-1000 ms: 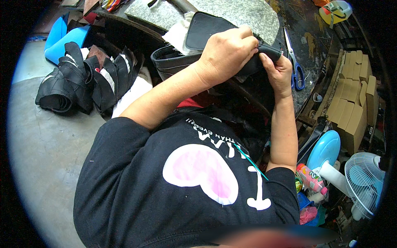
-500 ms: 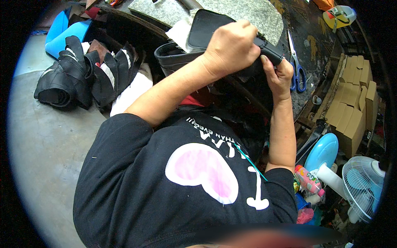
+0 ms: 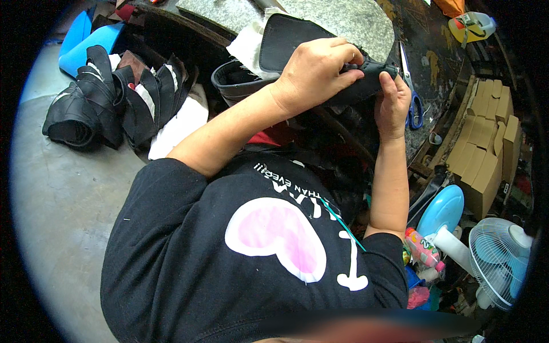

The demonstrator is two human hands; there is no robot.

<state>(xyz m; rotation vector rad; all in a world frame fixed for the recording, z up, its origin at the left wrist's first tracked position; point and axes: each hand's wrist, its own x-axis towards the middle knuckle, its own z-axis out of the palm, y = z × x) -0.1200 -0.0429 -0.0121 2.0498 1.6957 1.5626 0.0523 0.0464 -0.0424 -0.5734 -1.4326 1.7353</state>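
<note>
Over the stone slab's near edge I hold a black leather piece (image 3: 291, 40), with a broad flat flap at its left and a narrower edge running to the right. My left hand (image 3: 317, 71) grips that edge near the middle, thumb and forefinger closed on it. At its right end, my right hand (image 3: 393, 108) pinches the leather between thumb and fingers. White fabric with a frayed border (image 3: 247, 47) shows beside the flap. Below it is a black item with a curved, open rim (image 3: 240, 80). My left hand and forearm hide part of the leather.
Blue-handled scissors (image 3: 415, 108) lie right of my right hand. The grey stone slab (image 3: 360, 23) is at the back. Bundled black pieces (image 3: 86, 108) stand at left. Cardboard boxes (image 3: 477, 154), a fan (image 3: 500, 257) and a yellow jug (image 3: 472, 27) are at right.
My left hand has turned from a fist into a pinch, its thumb now showing along the leather. My right hand has shifted slightly right, and the leather's right end has gone with it.
</note>
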